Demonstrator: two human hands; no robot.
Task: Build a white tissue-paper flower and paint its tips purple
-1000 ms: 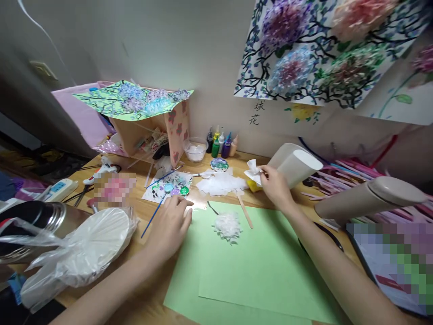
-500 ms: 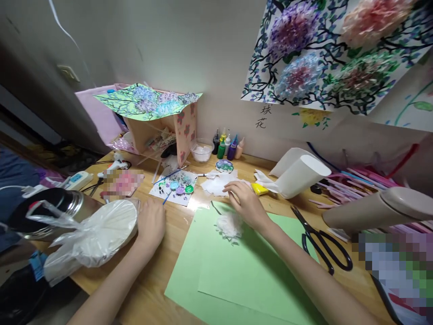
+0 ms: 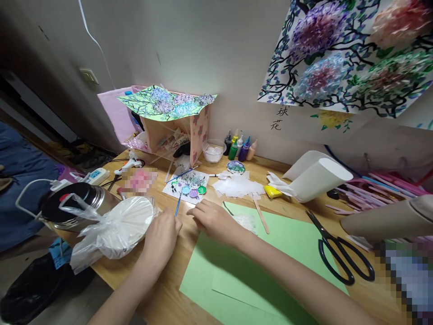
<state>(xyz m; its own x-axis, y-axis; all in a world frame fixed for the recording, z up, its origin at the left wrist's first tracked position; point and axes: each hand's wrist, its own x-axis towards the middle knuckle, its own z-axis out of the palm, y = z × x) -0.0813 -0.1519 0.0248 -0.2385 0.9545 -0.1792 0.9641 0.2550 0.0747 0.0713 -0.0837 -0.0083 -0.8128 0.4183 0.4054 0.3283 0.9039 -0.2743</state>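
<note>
Two bare hands on my feed, both over the desk (image 3: pixel 158 293), backs upward, forearms slanting in from the bottom edge.

Left hand (image 3: pixel 161 237): wrist nearly straight, knuckles forward, fingers curled under. A slim blue paintbrush (image 3: pixel 177 205) runs down to its fingertips; I cannot tell whether the grip pinches the handle or only covers its end. Just beside it, a crinkled clear plastic bag (image 3: pixel 104 234), knotted, over a pale round form.

Right hand (image 3: pixel 214 221): forearm on a long diagonal over the green paper (image 3: pixel 291 257), hand turned leftward, fingers bent toward the left hand, the two apart. I make out nothing in this grip; the fingertips curve out of sight, so I cannot tell if they are pressed together.

Partly behind the right hand: a white puff (image 3: pixel 246 222), ruffled and thin-layered, near the top edge of the green paper, which is matte and two overlapping sheets. Short dark stroke at the puff's upper left. Flat wooden stick (image 3: pixel 260 214) to its right, rounded end on the green. Beyond: torn-edged white paper (image 3: pixel 233 186); small round paint pots (image 3: pixel 193 193) on a spattered sheet (image 3: pixel 172 189). Black-handled scissors (image 3: pixel 326 235) far right, blades slightly parted.
</note>
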